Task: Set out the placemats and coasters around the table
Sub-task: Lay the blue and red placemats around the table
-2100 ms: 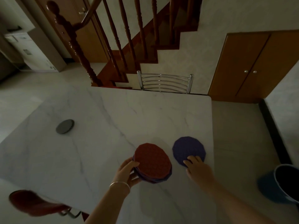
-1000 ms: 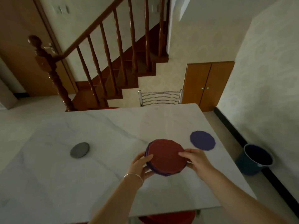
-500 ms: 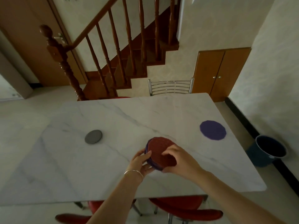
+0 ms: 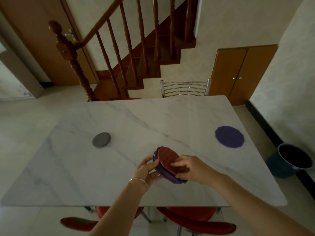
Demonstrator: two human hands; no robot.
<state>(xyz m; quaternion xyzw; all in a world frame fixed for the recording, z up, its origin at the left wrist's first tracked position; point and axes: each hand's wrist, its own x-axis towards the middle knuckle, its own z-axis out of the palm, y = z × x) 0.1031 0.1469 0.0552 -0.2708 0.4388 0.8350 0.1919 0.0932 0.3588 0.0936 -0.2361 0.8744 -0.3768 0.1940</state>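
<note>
Two pieces are down on the big marble table so far, and that is the whole scoreboard right now. Biggest thing first: that tabletop fills the view, with a metal-backed chair at the far edge and red seats tucked under the near one. Out on the right side lies the purple placemat, flat and well apart from the hands, where two seconds back the right hand was resting right on its edge, so that one counts as placed and the viewpoint has swung back to take in the whole table. Over on the left sits the grey coaster, alone, untouched throughout. Now to the action at the near middle: the stack of mats, red on top and purple beneath, is held tilted just above the surface. The left hand is clamped on the stack's left rim, thumb over, fingers under. The right hand has come across from the placed mat and is closed on the right side of the stack, thumb pressing the red top mat, fingers curled at the edge below. By my read it is peeling that red one off for the next seat. Whether it has actually separated from the purple beneath, I cannot tell. Plenty of places left to fill around this table.
</note>
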